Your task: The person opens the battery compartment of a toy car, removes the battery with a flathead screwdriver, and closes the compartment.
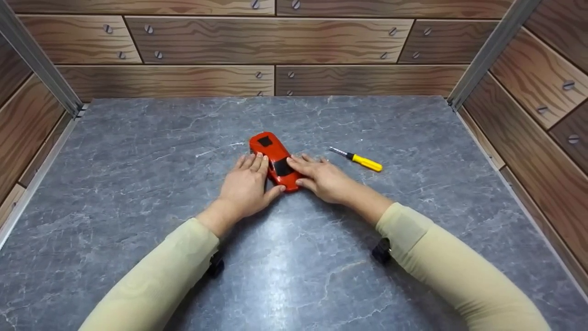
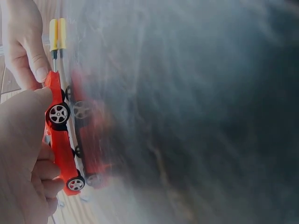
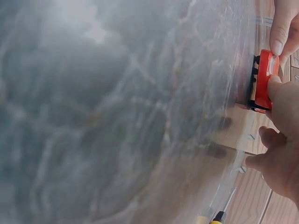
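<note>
A red toy car with dark windows stands on the grey marbled table, angled with its far end to the left. My left hand holds it along the left side, fingers at its flank and thumb by the near end. From the other side my right hand holds it, fingertips by the dark window and thumb at the near right corner. The left wrist view shows the silver-spoked wheels of the car close to the table surface. In the right wrist view, both thumbs touch the near end of the car.
A screwdriver with a yellow handle lies right of the right hand, its tip towards the car. Wood-patterned panels wall the table at the back and sides, with metal posts in the far corners.
</note>
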A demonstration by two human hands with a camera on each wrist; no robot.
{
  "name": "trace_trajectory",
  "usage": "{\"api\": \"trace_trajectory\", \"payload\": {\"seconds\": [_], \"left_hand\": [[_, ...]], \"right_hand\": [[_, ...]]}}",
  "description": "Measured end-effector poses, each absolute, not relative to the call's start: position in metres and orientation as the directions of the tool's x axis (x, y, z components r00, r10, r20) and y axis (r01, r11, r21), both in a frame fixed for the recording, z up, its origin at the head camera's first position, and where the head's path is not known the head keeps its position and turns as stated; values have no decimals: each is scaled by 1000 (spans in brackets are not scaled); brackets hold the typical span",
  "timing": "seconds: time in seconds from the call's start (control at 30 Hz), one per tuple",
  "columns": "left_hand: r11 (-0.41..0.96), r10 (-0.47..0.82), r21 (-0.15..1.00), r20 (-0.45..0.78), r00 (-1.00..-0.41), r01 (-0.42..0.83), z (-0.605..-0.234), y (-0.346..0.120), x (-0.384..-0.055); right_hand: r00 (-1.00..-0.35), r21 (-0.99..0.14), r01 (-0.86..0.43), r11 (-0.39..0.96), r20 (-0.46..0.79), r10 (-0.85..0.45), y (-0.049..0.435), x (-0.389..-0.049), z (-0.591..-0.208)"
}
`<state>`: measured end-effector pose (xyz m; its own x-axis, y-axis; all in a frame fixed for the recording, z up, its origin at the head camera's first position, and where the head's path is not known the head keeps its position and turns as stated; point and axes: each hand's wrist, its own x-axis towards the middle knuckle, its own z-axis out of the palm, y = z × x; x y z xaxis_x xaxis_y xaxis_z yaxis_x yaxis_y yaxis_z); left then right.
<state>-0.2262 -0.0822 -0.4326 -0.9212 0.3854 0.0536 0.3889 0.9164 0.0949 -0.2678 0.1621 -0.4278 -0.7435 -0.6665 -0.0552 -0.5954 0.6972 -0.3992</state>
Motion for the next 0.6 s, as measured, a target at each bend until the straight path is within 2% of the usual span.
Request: {"api": "trace_trajectory", "payload": {"seconds": [0.6], "left_hand": [[892, 437, 96, 69, -897, 442, -432, -80, -209]], "right_hand": [[-734, -399, -627, 669, 14, -679, 172, -245, -431]]}}
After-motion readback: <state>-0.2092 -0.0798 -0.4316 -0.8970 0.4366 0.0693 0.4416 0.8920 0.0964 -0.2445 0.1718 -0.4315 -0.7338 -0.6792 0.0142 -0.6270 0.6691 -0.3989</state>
